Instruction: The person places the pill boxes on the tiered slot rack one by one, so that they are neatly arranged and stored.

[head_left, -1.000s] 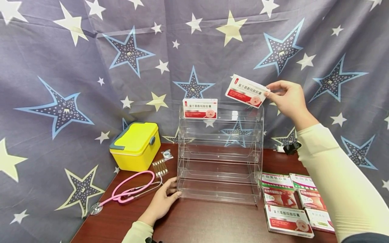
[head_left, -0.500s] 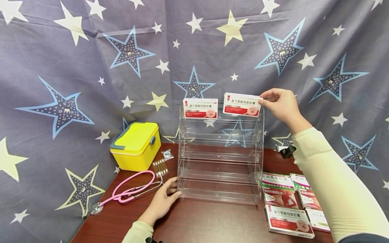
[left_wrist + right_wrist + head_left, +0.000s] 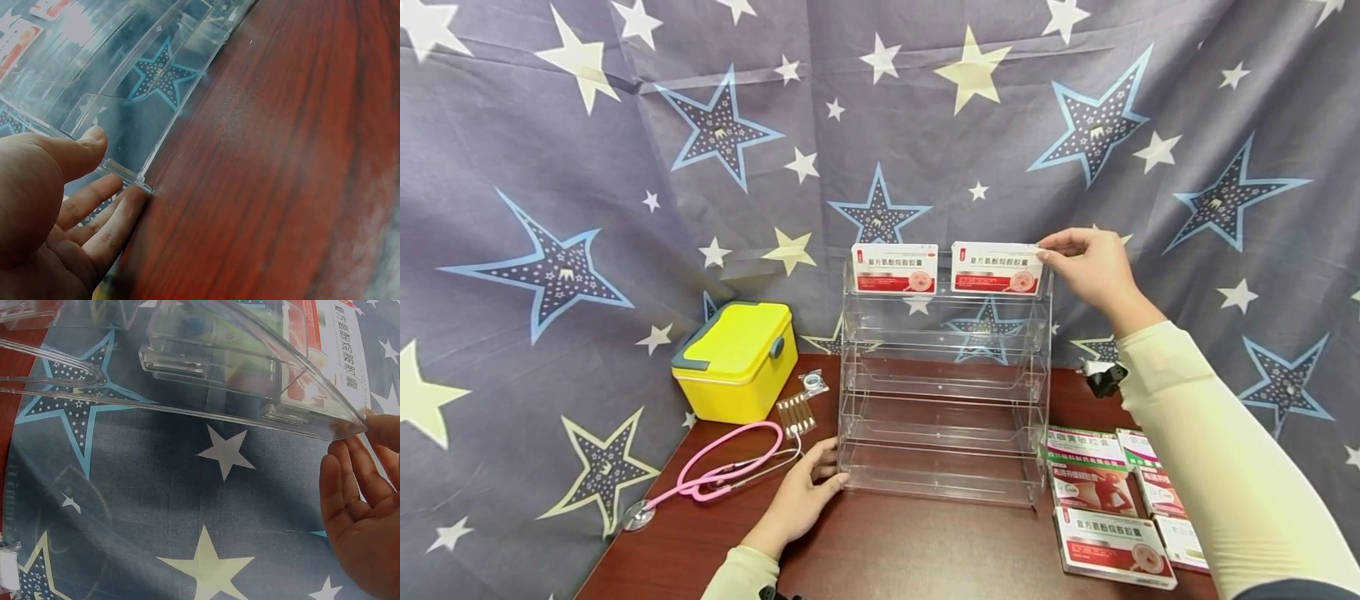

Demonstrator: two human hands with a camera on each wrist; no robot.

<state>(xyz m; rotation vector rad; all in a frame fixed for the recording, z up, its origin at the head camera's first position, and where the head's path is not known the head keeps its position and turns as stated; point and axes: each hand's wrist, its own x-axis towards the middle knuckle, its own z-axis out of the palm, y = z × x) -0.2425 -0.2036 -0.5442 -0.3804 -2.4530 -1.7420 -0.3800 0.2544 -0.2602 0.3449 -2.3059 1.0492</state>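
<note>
Standing upright on the top tier of the clear acrylic rack (image 3: 943, 375), the red-and-white medicine box (image 3: 997, 268) has its long axis horizontal, running left-right along the shelf, printed face toward the camera, text the right way up. Right hand (image 3: 1093, 265) pinches the box's upper right corner w/ thumb and forefinger; other fingers loosely curved behind the rack's edge, as the right wrist view shows. A second identical box (image 3: 894, 267) sits just beside it on the same tier, to the left, same orientation; the two are close, can't tell if touching. Rack's lower tiers hold nothing visible.

Left hand (image 3: 797, 496) rests on the tabletop (image 3: 895, 550) at the rack's lower left corner, fingers fairly straight and pressed against the base edge, thumb on the front lip; not gripping anything.

Right of the rack, flat on the tabletop: a group of more medicine boxes (image 3: 1112, 542), in rows, faces up. Left of the rack: a yellow lidded case (image 3: 733, 360), closed, contents not visible; a pink stethoscope (image 3: 722, 471) in front of it; a small pack of vials (image 3: 794, 414) and a tape roll (image 3: 811, 383) between case and rack. Star-print cloth (image 3: 625, 167) behind everything.
</note>
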